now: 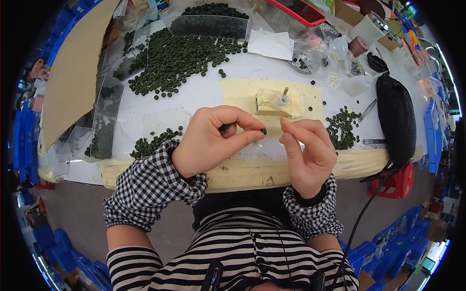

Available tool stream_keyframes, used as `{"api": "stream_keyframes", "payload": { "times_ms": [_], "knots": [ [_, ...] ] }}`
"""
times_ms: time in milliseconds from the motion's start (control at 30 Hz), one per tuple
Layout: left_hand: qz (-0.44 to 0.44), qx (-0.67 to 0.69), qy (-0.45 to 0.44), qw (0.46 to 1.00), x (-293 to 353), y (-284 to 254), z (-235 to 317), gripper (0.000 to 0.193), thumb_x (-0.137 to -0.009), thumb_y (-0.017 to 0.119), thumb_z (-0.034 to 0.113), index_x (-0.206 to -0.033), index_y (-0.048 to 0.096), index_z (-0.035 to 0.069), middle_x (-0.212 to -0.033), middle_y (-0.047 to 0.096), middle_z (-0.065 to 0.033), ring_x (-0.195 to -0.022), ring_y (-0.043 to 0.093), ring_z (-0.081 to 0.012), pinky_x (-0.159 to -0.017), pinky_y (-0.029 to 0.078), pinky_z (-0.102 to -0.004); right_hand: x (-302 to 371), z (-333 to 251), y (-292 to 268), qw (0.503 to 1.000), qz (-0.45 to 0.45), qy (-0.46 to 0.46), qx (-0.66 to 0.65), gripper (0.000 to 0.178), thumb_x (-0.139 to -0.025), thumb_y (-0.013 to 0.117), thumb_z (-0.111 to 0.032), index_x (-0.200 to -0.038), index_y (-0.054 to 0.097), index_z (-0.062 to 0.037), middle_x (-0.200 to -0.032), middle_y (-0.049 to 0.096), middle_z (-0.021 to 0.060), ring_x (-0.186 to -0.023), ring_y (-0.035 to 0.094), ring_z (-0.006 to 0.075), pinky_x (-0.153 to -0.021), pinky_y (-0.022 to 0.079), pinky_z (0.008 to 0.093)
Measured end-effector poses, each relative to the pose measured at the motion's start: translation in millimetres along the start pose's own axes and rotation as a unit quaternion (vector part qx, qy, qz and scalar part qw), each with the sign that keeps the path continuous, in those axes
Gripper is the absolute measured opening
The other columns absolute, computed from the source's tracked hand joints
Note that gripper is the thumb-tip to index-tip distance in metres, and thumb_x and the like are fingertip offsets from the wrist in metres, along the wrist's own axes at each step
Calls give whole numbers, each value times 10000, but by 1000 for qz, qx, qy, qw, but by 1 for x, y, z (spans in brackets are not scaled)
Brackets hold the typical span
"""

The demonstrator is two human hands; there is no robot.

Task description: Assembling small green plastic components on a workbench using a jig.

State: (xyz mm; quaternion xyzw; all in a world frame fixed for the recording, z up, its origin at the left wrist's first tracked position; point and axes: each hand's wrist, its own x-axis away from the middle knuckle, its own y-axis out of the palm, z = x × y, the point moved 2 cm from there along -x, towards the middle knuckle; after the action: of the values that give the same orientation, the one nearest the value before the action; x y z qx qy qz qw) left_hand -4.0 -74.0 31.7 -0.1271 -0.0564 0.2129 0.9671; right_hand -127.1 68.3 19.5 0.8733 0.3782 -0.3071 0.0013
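Observation:
My left hand (213, 138) pinches a small round dark green piece (263, 131) between thumb and forefinger. A second dark piece (224, 127) shows in the curl of its other fingers. Just to the right, my right hand (310, 150) holds its thumb and forefinger close together; whatever may be between them is too small to make out. Beyond both hands sits a tape-covered block (272, 103) with a short upright pin (285, 92). A small heap of green pieces (155, 144) lies beside my left wrist, and another heap (343, 127) lies right of my right hand.
A large pile of green pieces (179, 58) spreads at the far left, near clear bins (208, 26) of them. Cardboard (77, 63) leans at the left. White paper (271, 44), plastic bags (335, 56) and a black pouch (395, 116) with a cable occupy the right side.

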Motion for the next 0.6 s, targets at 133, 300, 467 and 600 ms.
{"api": "stream_keyframes", "payload": {
  "times_ms": [133,300,467,600],
  "knots": [
    [-60,-133,77,986,1,3,-6,112,-756,730,86,-849,688,38,-610,518,15,-549,404,-39,-482,327,-214,3,1,0,998,40,46,-22,244,-780,643,84,-1012,677,18,-855,606,88,-770,575,150,-682,459,231],
    [-99,-128,-7,987,0,0,-3,156,-803,693,91,-937,650,25,-630,497,25,-575,434,-50,-502,351,-235,3,1,1,998,36,52,-23,242,-785,640,84,-1016,674,22,-859,603,91,-774,571,148,-693,454,231],
    [1,332,-117,936,-6,-8,-10,230,-935,499,81,-1143,506,-15,-938,554,-36,-746,468,-65,-689,400,-195,5,1,1,996,52,63,-34,229,-796,633,82,-1016,670,29,-858,600,89,-768,565,142,-688,449,227],
    [95,478,-103,867,-8,-13,-23,260,-932,434,2,-1183,451,-60,-1149,495,-142,-860,486,-93,-792,430,-211,4,1,2,996,59,64,-29,221,-803,630,75,-1016,669,30,-856,599,87,-762,558,136,-679,444,222]
  ]
}}
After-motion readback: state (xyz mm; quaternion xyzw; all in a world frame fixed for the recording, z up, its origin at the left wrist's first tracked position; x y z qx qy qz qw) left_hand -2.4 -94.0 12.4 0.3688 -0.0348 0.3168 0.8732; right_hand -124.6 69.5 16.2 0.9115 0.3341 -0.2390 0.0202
